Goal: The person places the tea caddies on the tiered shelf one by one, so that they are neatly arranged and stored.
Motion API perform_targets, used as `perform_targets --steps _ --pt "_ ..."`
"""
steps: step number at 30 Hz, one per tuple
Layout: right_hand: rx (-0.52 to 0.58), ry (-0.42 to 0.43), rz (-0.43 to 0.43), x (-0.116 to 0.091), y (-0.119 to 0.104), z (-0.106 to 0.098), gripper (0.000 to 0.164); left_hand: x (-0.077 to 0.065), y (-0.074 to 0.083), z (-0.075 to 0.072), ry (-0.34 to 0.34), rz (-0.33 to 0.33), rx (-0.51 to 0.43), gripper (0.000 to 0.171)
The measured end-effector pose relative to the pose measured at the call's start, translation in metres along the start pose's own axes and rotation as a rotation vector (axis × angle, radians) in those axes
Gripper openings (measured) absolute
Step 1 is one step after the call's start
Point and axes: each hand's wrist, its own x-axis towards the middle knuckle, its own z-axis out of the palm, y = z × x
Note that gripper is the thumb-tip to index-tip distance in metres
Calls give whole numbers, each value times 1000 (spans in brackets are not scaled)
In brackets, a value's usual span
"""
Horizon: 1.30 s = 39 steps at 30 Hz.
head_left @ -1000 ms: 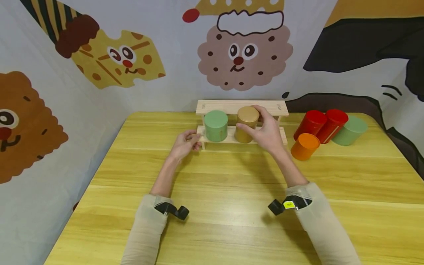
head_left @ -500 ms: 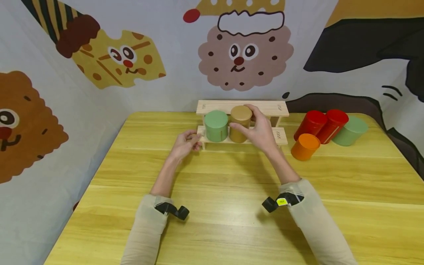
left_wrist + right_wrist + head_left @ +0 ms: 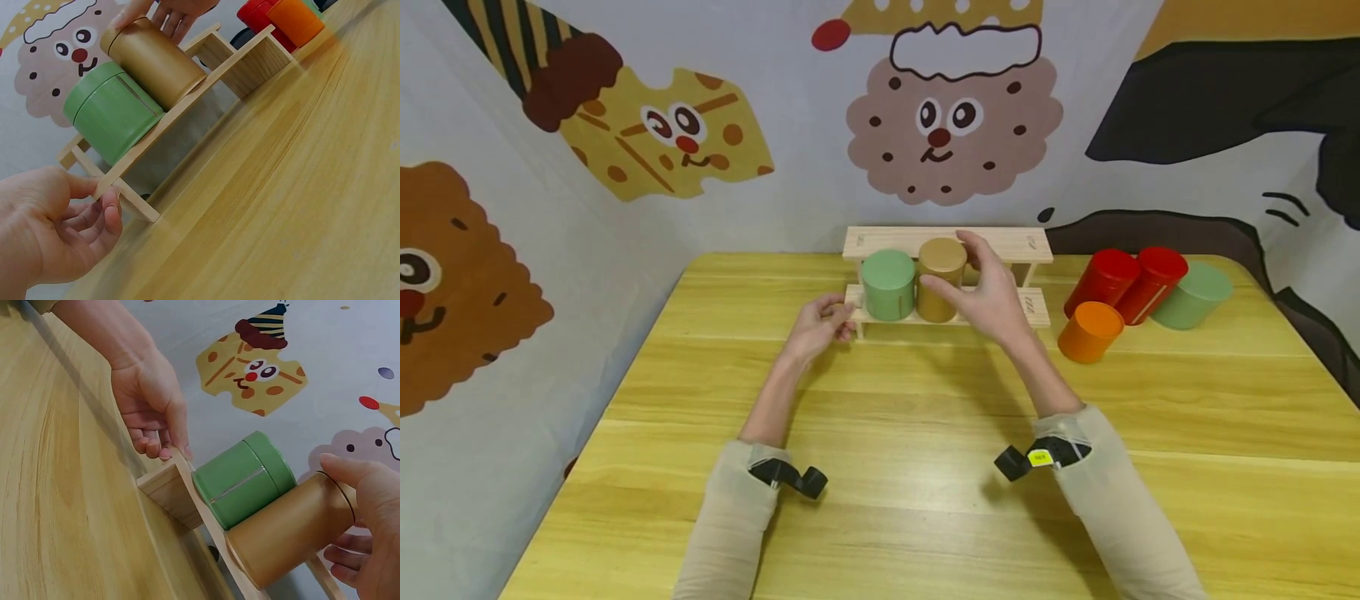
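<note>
A two-step wooden rack (image 3: pixel 1034 308) stands at the back of the table. My left hand (image 3: pixel 817 329) pinches the left end of its lower step, thumb above and fingers curled below, as the left wrist view shows. On that step a squat green canister (image 3: pixel 889 287) stands upright towards the left. Right beside it is a taller gold canister (image 3: pixel 938 298), very close to or touching the green one. My right hand (image 3: pixel 995 302) grips the gold canister near its lid, thumb in front and fingers behind (image 3: pixel 347 559). Its base appears to rest on the step.
To the right of the rack, two red canisters (image 3: pixel 1103 282) lean close together. An orange canister (image 3: pixel 1091 332) stands in front of them and another green canister (image 3: pixel 1197 296) sits behind on the right. A cartoon-printed cloth (image 3: pixel 805 208) hangs behind the wooden table (image 3: pixel 887 467).
My right hand has shifted the gold canister left along the lower step, up beside the green canister. Over the last half second it has hardly moved. The left hand stays at the rack's end.
</note>
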Motion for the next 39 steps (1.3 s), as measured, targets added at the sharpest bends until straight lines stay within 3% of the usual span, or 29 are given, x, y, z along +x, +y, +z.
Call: perform_targets --steps 15,39 --pt "34 91 -47 -12 4 -23 66 0 0 0 2 7 -8 46" --pt "-26 187 -35 -37 22 -70 57 0 -1 0 -3 0 -10 49"
